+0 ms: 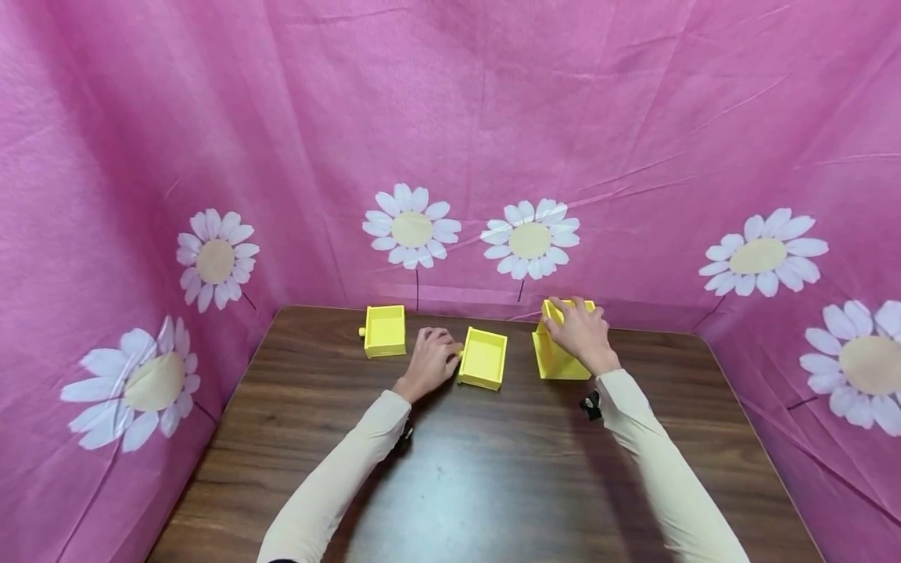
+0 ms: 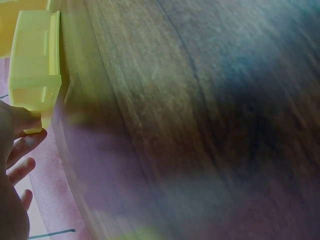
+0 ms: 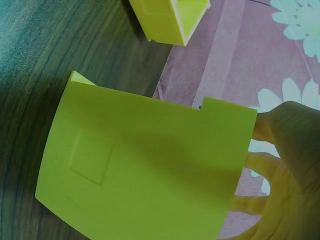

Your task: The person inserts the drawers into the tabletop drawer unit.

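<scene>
A small yellow drawer (image 1: 484,358) with an open top lies on the table near the middle. My left hand (image 1: 429,363) pinches its round knob (image 2: 34,131) between thumb and index finger; the other fingers hang loosely. Further right stands a yellow box-like casing (image 1: 556,361), its flat side filling much of the right wrist view. From above, my right hand (image 1: 581,332) grips the casing's upper edge, with several fingers (image 3: 250,204) over it. To the left of my left hand sits another yellow drawer (image 1: 385,328), untouched, its knob facing left.
The brown wooden table (image 1: 457,469) ends at its back edge against a pink curtain (image 1: 450,102) printed with white daisies. The curtain also runs along both sides. Dark bands with small devices (image 1: 591,405) sit at the wrists.
</scene>
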